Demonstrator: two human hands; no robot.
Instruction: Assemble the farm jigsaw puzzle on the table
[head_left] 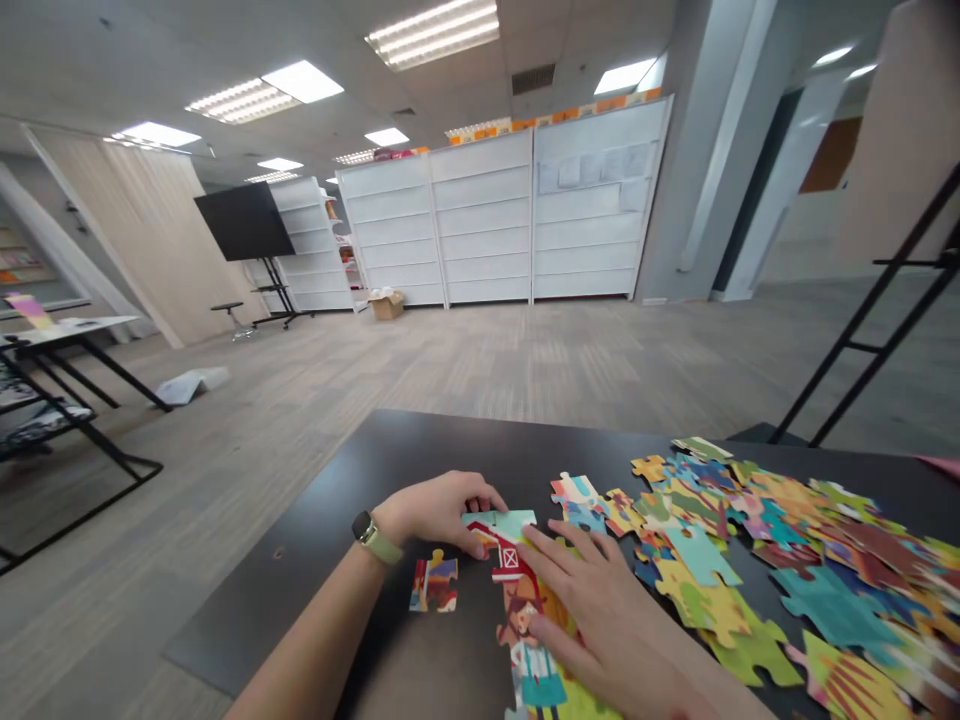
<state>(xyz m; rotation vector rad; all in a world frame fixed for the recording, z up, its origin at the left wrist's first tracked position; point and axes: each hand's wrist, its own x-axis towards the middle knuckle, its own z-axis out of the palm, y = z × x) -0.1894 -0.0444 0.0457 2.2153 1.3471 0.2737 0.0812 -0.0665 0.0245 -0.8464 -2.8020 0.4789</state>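
Note:
A partly joined jigsaw puzzle lies on the dark table, showing a red barn and a figure in a teal skirt. My left hand, with a watch on its wrist, curls thumb and fingers around a puzzle piece at the joined section's top left corner. Flat across the right side of that section rests my right hand, fingers stretched out and covering part of the picture. A separate puzzle piece sits below my left hand, apart from the rest.
A spread heap of loose puzzle pieces covers the right of the black table. A few joined pieces lie at the heap's left edge. Beyond are white shelving, a screen on a stand and another table.

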